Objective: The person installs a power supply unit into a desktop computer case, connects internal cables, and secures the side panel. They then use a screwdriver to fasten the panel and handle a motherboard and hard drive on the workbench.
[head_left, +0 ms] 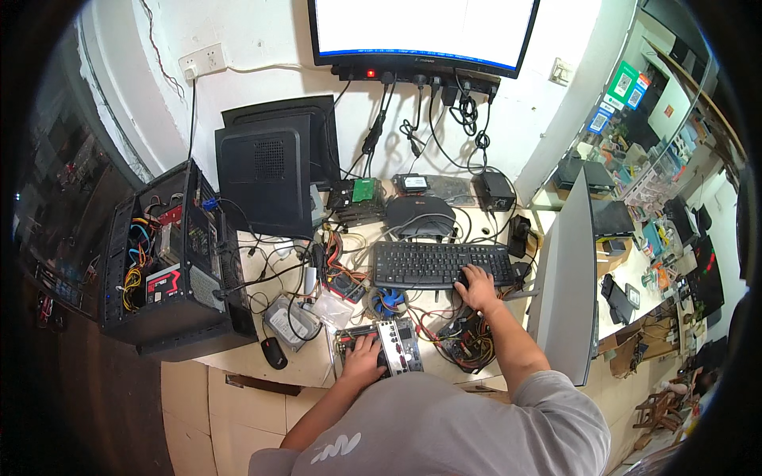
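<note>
Motherboard point(390, 346): bare circuit board with a silver rear-port block, lying flat at the near edge of the desk point(238, 361), long axis running roughly left to right, directly ahead of the torso. Left hand point(363, 361): laid palm-down on the board's near left part, fingers spread and touching, not closed around anything. Right hand point(479, 287): further out and to the right, fingers resting open on the lower right keys of the black keyboard point(443, 264), grasping nothing; the left hand is clearly the nearer one to the board. Between board and keyboard: a blue-finned cooler fan point(389, 301) and a tangle of coloured wires point(468, 341). Left of the board: a hard drive point(287, 321), a black mouse point(274, 352), then an open computer case point(171, 262) showing its cabling. Behind: a black monitor back point(266, 170), and a lit screen point(425, 28) on the wall.
</note>
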`<state>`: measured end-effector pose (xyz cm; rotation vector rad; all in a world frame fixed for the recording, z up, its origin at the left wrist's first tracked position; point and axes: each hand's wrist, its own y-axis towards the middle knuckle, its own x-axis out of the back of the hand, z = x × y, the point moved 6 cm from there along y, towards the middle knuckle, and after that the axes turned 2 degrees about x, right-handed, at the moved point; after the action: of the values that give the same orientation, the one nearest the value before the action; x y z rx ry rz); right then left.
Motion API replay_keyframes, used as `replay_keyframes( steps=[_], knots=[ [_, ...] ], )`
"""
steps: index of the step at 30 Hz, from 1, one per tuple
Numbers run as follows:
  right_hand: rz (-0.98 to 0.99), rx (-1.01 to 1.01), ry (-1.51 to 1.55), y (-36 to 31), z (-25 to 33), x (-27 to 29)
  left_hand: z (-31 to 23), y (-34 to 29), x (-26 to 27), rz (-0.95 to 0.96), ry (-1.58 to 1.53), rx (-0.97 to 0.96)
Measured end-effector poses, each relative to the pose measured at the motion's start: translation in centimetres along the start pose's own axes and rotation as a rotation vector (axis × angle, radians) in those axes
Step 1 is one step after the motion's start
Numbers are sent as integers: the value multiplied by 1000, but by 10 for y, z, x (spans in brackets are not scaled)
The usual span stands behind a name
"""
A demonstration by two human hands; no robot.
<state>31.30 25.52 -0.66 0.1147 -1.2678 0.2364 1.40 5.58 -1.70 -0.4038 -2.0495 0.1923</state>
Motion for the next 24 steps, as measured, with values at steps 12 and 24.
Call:
replay_keyframes(
  steps=[12,24],
  knots=[
    [-23,-32,7,-4,2,5,-2,-1,2,-19,-10,-6],
    [-20,-24,11,-3,1,3,-2,-1,2,-7,5,-2]
  ],
)
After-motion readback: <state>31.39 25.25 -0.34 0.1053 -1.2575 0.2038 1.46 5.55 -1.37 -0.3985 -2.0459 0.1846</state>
